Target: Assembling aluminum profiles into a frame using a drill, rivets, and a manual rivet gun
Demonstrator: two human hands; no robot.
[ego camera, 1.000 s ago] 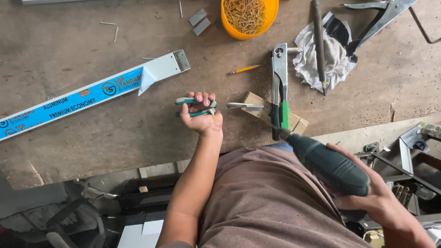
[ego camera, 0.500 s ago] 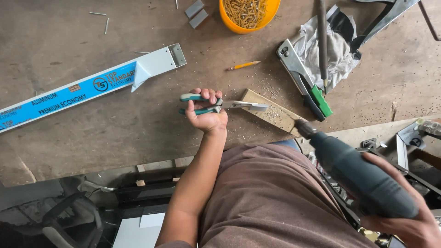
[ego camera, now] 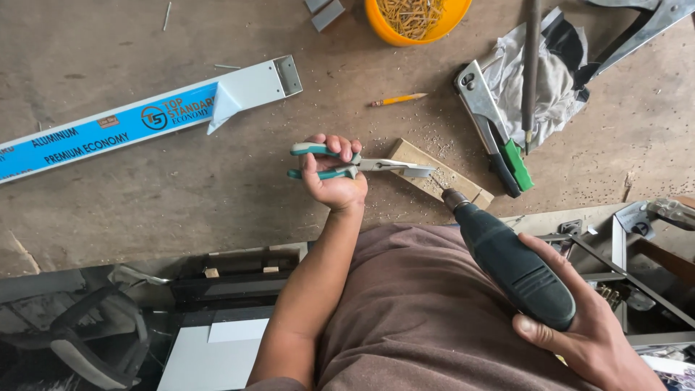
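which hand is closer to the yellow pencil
Left. The left hand, gripping the green-handled pliers, sits just below and slightly left of the yellow pencil. The right hand holds the drill far off near the bottom right edge.

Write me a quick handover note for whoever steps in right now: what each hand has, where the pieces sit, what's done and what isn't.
Left hand: gripping green-handled pliers, whose nose clamps a small metal piece on the wooden block.
Right hand: holding the dark green power drill, bit tip at the metal piece on the block.
Nearby on the bench: hand riveter, pencil, orange bowl of fasteners, blue-wrapped aluminium profile.
Done: piece clamped and drill lined up; shavings lie around the block.
Left: whether the hole is through cannot be seen.
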